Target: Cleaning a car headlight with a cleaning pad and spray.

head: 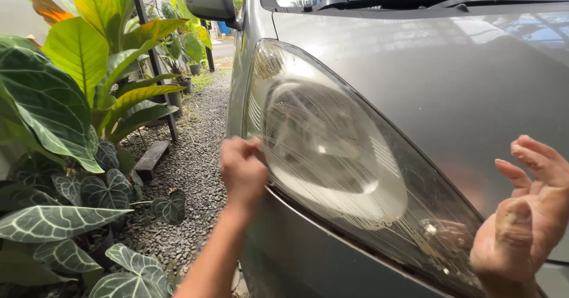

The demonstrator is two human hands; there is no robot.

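Observation:
A grey car's headlight (332, 155) fills the middle of the view, its lens smeared with whitish streaks. My left hand (243, 170) presses against the lens's left edge with curled fingers; I see nothing in it, though the fingertips are blurred. My right hand (527, 221) hovers by the headlight's right corner, near the hood (450, 78). Its fingers are spread, its palm is turned up with pale residue on it, and it holds nothing.
Large-leaved green plants (59, 126) crowd the left side. A gravel strip (195, 155) runs between them and the car, with a dark block (151, 158) lying on it. The side mirror (210, 2) sticks out above. The bumper (308, 256) lies below the headlight.

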